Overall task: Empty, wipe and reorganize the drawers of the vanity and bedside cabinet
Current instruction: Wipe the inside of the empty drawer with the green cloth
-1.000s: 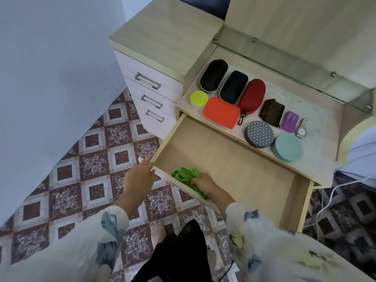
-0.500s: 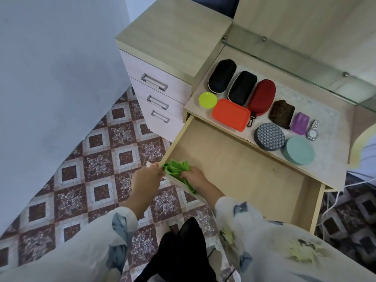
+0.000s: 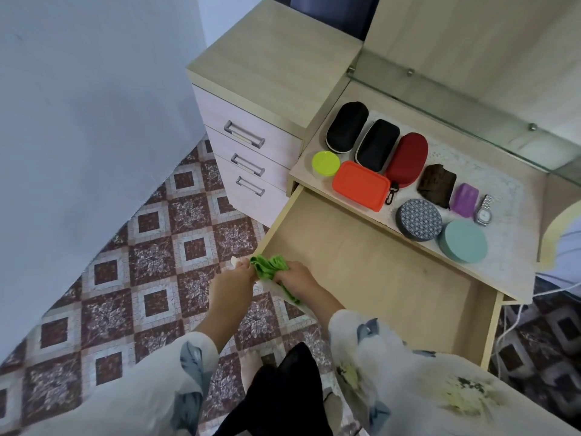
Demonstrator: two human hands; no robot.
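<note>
View from above of a person in pale floral sleeves bending over an open, light-wood vanity drawer (image 3: pixel 393 278). The right hand (image 3: pixel 297 280) has its fingers closed round a bunched green cloth (image 3: pixel 268 268), pressed into the drawer's near-left corner. Just beside it, the left hand (image 3: pixel 231 286) grips that same corner, fingers curled over the front edge.

The drawer's contents stand on the counter (image 3: pixel 503 190) above it:
- Back row: two black glasses cases (image 3: pixel 346 126) side by side, then a dark red case (image 3: pixel 407 158) with a black clip.
- In front of them: a lime-green round lid (image 3: pixel 326 163) and an orange rectangular box (image 3: pixel 361 185).
- Further right: a brown pouch (image 3: pixel 437 185), a small purple case (image 3: pixel 464 199) and a steel wristwatch (image 3: pixel 483 210), its dial too small to read.
- Nearest the drawer: a round tin (image 3: pixel 419 219) with a navy-and-white geometric lid, touching a teal round box (image 3: pixel 463 241).

To the left, a bedside cabinet (image 3: pixel 270 67) shows three closed drawers with metal handles, standing on a patterned tile floor (image 3: pixel 157 247).
</note>
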